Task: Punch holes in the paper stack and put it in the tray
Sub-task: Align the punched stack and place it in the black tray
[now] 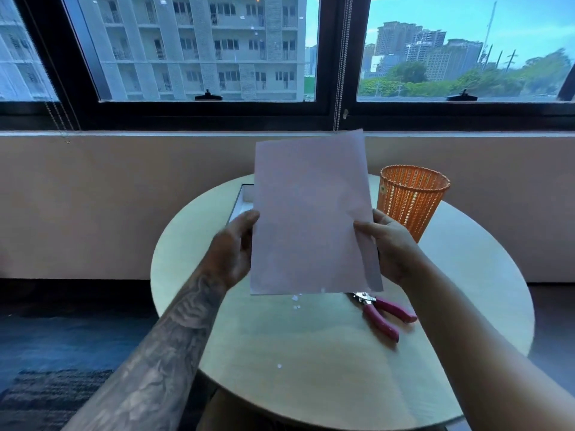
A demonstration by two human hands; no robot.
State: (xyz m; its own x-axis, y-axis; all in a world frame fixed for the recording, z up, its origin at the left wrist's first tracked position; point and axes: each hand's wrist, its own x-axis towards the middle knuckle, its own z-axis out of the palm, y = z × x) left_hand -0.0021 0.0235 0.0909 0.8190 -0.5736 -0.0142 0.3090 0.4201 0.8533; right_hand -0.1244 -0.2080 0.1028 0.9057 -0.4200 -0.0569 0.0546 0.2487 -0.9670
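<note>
Paper stack [311,213] is held upright in the air above the round bench [311,368], flat face toward the camera, long axis near vertical with a slight lean, top edge up by the window sill. Both hands are closed on it: left hand [235,250] pinches the lower left edge, right hand [390,247] pinches the lower right edge, thumb on the near face, fingers behind.

Landmark = paper stack. Hole punch [385,312] with pink handles lies on the bench just below and right of the stack's bottom corner, untouched by either hand. A few small white paper dots [295,301] sit on the bench right under the bottom edge, so punching looks done or partly done; holes in the sheets themselves can't be made out. White tray [241,200] is behind the stack, to its left, mostly hidden, only a corner and rim showing. Orange mesh basket [412,197] stands behind and right of the stack, close to the right hand.

Handling, as a guess: light, thin, floppy, sheets will slide and fan out if the pinch slackens, and corners crease easily. Best hold is both long edges low down, as now, or flat support underneath when lowering. Next likely call: tip it flat and lower it into the tray, long side matched to the tray.
</note>
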